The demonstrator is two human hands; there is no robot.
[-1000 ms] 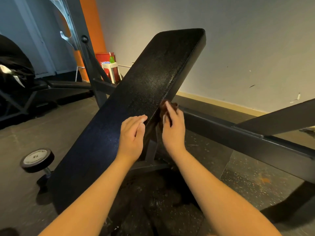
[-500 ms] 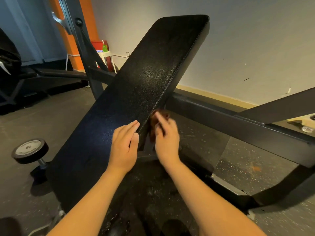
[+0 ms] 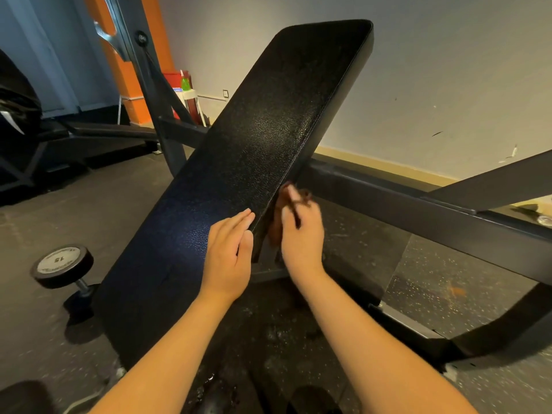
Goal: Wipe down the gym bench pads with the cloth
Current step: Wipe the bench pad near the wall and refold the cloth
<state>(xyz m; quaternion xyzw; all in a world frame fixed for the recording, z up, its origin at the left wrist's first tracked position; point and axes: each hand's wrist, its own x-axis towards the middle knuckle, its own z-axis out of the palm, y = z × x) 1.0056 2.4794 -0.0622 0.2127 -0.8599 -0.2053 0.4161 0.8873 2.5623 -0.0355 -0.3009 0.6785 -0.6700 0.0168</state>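
Right now the black bench pad slants up and away from the person, its grained top face catching a dull sheen. The left hand lies flat on that top face, close to the pad's right edge, with fingers straight and together and holding nothing. The right hand is just off the same edge, beside the left hand, and grips a brownish cloth that is bunched against the pad's side wall. A dark strip of the cloth crosses over the fingers; motion blur hides exactly how they wrap it. Both bare forearms reach in from below the pad's lower end.

Behind the pad on its right, a dark steel frame beam runs across above the speckled floor. To the left of the pad's lower end, a dumbbell marked 15 lies on the floor. Beyond the pad's left edge, a green bottle stands on a white stool near an orange pillar.
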